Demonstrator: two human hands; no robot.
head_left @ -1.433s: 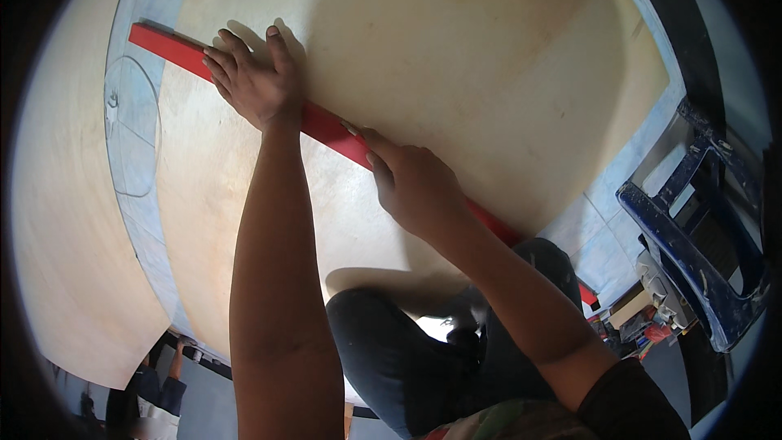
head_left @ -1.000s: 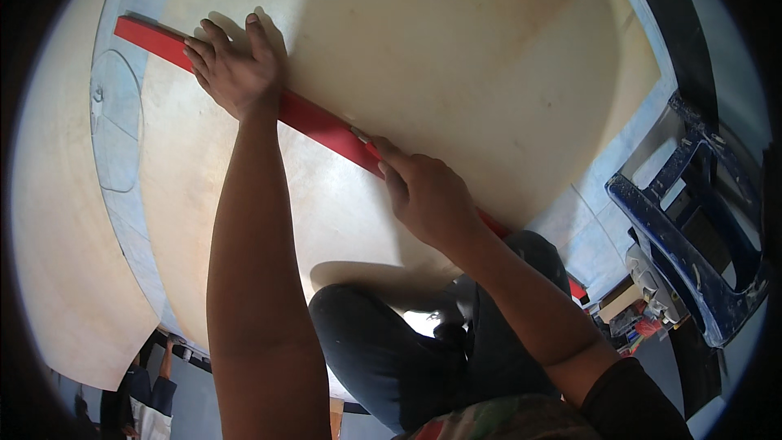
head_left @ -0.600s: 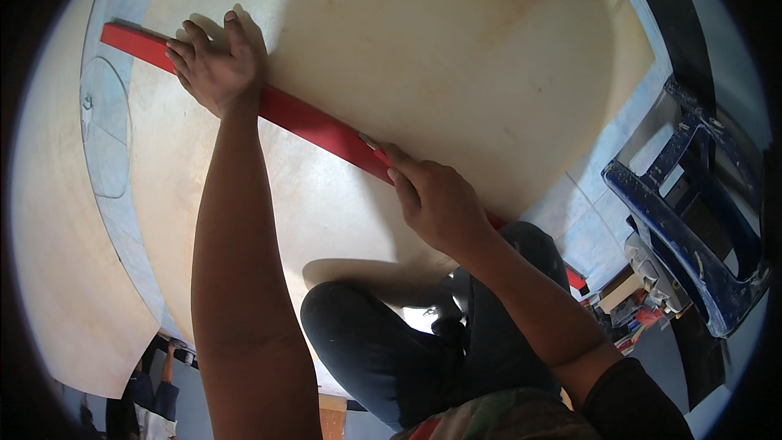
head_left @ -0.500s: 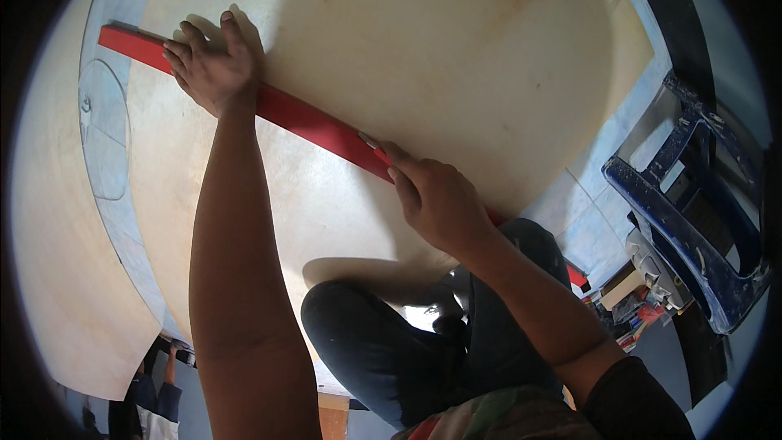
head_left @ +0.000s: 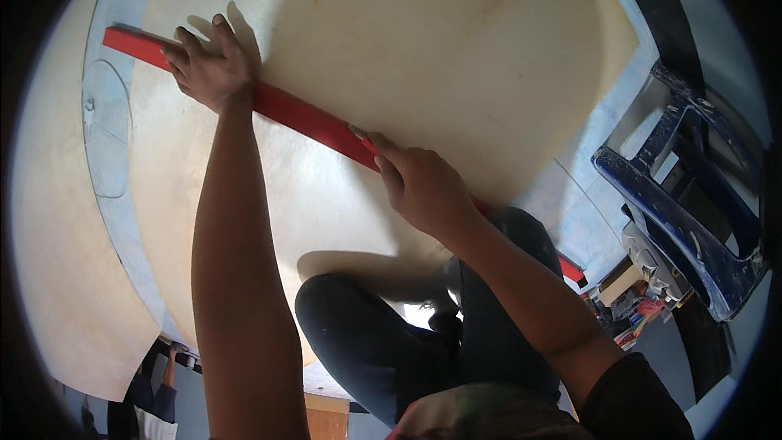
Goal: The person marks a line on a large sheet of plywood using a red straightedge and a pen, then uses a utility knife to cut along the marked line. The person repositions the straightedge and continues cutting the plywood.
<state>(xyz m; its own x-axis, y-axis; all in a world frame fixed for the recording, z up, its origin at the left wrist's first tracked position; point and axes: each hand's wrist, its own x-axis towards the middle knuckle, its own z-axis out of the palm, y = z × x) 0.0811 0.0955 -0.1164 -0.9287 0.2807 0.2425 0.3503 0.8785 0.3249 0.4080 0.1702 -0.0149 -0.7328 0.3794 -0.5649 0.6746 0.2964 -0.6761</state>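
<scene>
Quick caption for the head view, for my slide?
Left hand pins a red straightedge across a plywood sheet while the right hand holds a marking tool against its edge.

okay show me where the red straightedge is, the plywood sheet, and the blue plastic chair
red straightedge (head_left: 305,118), head view, on the bare stretch between the two hands.
plywood sheet (head_left: 423,57), head view, on its bare face above the straightedge.
blue plastic chair (head_left: 664,212), head view, on its near armrest at the right.

One head-worn fisheye view — looking steeply down, close over the plywood sheet (head_left: 423,57).
</scene>
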